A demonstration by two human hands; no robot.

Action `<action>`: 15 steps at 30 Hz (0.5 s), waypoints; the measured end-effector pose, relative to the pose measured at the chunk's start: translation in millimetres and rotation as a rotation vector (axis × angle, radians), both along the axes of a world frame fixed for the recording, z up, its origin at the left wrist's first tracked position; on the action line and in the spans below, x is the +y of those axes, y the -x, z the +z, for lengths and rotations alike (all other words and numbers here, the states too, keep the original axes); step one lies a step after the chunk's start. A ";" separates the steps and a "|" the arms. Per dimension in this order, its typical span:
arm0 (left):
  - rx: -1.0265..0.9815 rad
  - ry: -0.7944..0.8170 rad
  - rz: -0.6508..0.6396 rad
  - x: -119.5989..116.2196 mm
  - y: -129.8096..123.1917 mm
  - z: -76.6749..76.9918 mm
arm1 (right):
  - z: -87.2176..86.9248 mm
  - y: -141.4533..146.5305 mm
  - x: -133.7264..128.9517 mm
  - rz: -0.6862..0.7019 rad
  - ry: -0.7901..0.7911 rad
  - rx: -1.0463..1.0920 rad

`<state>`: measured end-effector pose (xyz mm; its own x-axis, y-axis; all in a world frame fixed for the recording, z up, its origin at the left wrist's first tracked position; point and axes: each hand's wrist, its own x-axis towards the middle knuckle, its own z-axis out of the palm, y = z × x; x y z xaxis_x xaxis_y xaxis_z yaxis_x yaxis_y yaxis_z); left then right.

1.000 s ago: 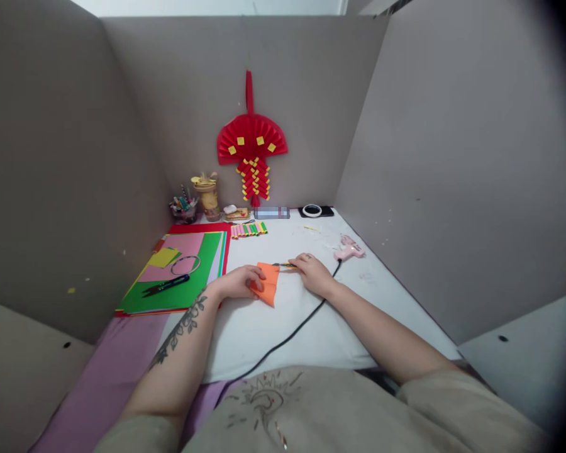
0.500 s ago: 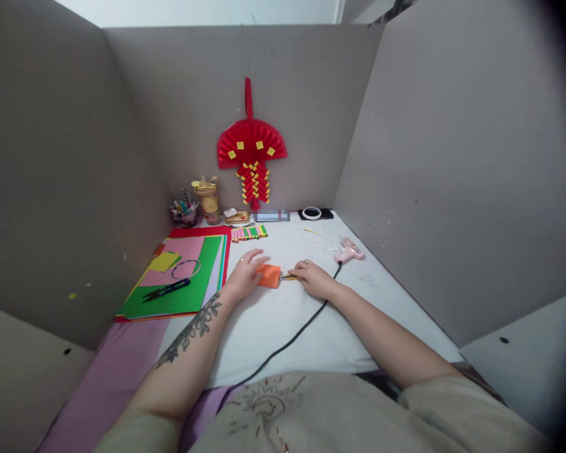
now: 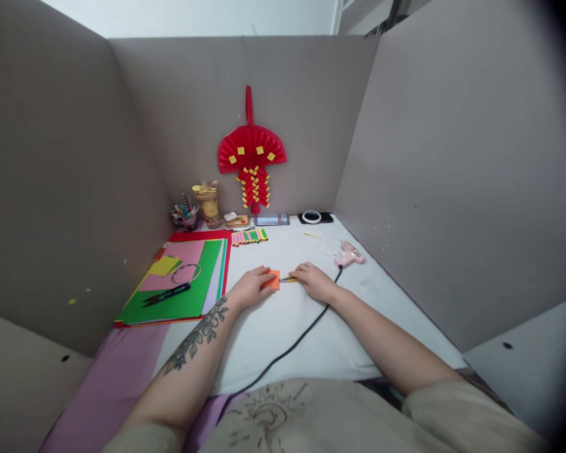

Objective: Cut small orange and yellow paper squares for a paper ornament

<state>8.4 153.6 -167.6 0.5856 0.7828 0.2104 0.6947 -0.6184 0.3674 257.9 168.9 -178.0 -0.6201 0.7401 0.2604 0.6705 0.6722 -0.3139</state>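
My left hand point(image 3: 251, 287) holds an orange piece of paper point(image 3: 274, 280) against the white tabletop, its fingers covering the paper's left part. From the right, my right hand point(image 3: 315, 281) grips a slim yellow tool point(image 3: 292, 279) with a greyish tip. That tip meets the paper's right edge or lies just beside it; which one I cannot tell. The tool's exact kind is too small to make out. Beyond my hands lies a row of small rolled paper tubes point(image 3: 249, 237) in pink, green and yellow.
Coloured sheets point(image 3: 210, 277) lie at left, with dark thread snips point(image 3: 166, 294) and a ring point(image 3: 187, 273) on top. A pink glue gun point(image 3: 349, 257) rests at right, its black cable point(image 3: 287, 352) crossing the table. A red paper fan ornament point(image 3: 252, 148) hangs on the back panel.
My left hand has come down over the orange paper with its fingers closer together, so less paper shows. My right hand stays nearly in place with the yellow tool. The view has shifted slightly.
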 end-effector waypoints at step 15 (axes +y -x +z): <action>0.220 -0.028 0.347 -20.1 -15.8 18.9 | -0.6 7.8 5.6 -0.031 -0.095 -0.046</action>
<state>24.2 133.5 -148.6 0.3215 0.9375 0.1333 0.9238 -0.3414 0.1733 250.1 174.5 -178.6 -0.6102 0.7324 0.3020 0.7035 0.6762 -0.2188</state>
